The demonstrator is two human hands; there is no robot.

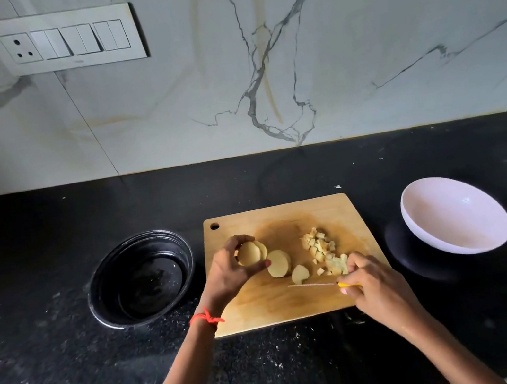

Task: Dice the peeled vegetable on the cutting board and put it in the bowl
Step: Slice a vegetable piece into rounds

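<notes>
A wooden cutting board (pixel 266 311) lies on the black counter. My left hand (pixel 231 273) grips a stack of pale potato slices (pixel 249 253) at the board's left side. Two more slices, a thick round one (pixel 279 263) and a small end piece (pixel 300 274), lie beside it. A pile of diced potato cubes (pixel 321 247) sits on the board's right part. My right hand (pixel 375 285) holds a yellow-handled knife (pixel 312 285), its thin blade lying flat and pointing left near the board's front. A white bowl (pixel 454 214), tilted, stands right of the board.
A dark glass bowl (pixel 140 277) stands left of the board. The black speckled counter (pixel 74 375) runs to a marble wall with a switch panel (pixel 63 41) at the upper left. A red thread circles my left wrist (pixel 205 318).
</notes>
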